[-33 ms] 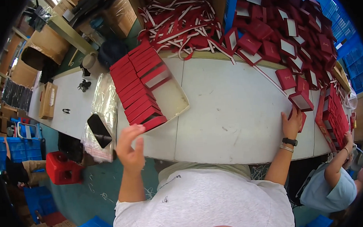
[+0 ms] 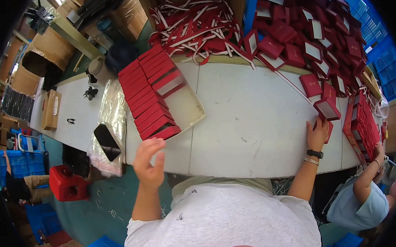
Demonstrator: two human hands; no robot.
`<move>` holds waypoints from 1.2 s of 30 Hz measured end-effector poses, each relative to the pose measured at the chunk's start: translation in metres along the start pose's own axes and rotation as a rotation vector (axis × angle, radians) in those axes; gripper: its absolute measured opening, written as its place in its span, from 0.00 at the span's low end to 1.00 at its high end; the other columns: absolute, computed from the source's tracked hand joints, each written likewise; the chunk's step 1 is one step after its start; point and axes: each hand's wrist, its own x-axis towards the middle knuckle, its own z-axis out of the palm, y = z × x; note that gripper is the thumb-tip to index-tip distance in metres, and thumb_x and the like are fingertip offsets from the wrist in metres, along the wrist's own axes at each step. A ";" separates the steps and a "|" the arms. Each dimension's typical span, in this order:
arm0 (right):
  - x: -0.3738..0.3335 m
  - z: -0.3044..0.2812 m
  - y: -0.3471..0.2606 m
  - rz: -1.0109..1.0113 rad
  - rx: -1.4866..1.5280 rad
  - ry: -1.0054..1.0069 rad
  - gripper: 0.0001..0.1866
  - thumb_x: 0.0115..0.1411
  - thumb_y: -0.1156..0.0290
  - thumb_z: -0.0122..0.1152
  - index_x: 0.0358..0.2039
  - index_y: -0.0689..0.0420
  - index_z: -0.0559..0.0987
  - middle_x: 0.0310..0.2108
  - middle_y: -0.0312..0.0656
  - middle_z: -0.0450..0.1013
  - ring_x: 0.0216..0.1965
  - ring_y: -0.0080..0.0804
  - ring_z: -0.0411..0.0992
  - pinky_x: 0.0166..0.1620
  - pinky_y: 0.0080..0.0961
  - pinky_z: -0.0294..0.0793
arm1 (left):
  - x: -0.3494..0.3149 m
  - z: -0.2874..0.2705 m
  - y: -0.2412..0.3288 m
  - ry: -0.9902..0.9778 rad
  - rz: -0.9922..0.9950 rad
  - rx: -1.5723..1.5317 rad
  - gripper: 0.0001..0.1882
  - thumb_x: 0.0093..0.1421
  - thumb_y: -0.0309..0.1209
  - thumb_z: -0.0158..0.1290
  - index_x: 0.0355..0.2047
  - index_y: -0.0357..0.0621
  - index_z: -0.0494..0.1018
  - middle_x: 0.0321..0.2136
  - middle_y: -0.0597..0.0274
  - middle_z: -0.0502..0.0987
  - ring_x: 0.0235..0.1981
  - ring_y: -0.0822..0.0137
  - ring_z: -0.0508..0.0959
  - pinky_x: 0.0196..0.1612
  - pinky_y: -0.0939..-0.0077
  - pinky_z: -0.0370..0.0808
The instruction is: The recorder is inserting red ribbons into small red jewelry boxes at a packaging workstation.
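Observation:
My left hand is raised at the near edge of the table, fingers and thumb apart with nothing between them. Just beyond it stands a pale tray holding rows of small red boxes; its right part shows bare bottom. On the right side of the table, my right hand is closed around a red box, mostly hidden by my fingers. Touching or nearly touching those fingertips is another red box at the front of a big heap of red boxes.
Red and white ribbons fill a carton at the back. A phone lies on clear plastic bags at left. At far right, a co-worker's hand touches another red-box tray. A red stool stands on the floor.
My left hand has shifted slightly to the right. My right hand stays at the red box.

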 end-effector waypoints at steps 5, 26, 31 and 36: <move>-0.003 -0.011 -0.007 -0.051 -0.030 -0.007 0.17 0.50 0.62 0.63 0.42 0.48 0.75 0.57 0.46 0.60 0.58 0.49 0.56 0.55 0.47 0.58 | -0.005 0.035 0.009 -0.175 0.153 0.035 0.12 0.45 0.20 0.55 0.33 0.36 0.75 0.33 0.55 0.76 0.35 0.55 0.75 0.41 0.66 0.72; 0.000 -0.014 -0.024 -0.187 0.226 0.202 0.27 0.48 0.58 0.66 0.46 0.56 0.71 0.51 0.47 0.64 0.56 0.48 0.58 0.56 0.45 0.57 | 0.107 -0.001 -0.069 -0.272 0.173 0.874 0.21 0.54 0.44 0.54 0.44 0.47 0.75 0.53 0.61 0.68 0.59 0.54 0.58 0.62 0.56 0.50; 0.018 -0.007 -0.054 -0.222 -0.019 0.126 0.38 0.46 0.48 0.66 0.54 0.54 0.66 0.55 0.55 0.59 0.56 0.52 0.58 0.56 0.44 0.57 | 0.100 -0.012 -0.045 -0.030 0.144 0.670 0.18 0.53 0.33 0.57 0.44 0.41 0.73 0.47 0.54 0.72 0.53 0.54 0.66 0.55 0.62 0.61; 0.017 0.003 -0.060 -0.143 0.183 -0.021 0.37 0.48 0.49 0.63 0.56 0.51 0.64 0.57 0.57 0.57 0.55 0.54 0.59 0.56 0.44 0.59 | 0.022 -0.010 0.000 -0.062 0.107 0.212 0.15 0.49 0.26 0.58 0.38 0.39 0.75 0.38 0.54 0.75 0.41 0.54 0.74 0.46 0.68 0.70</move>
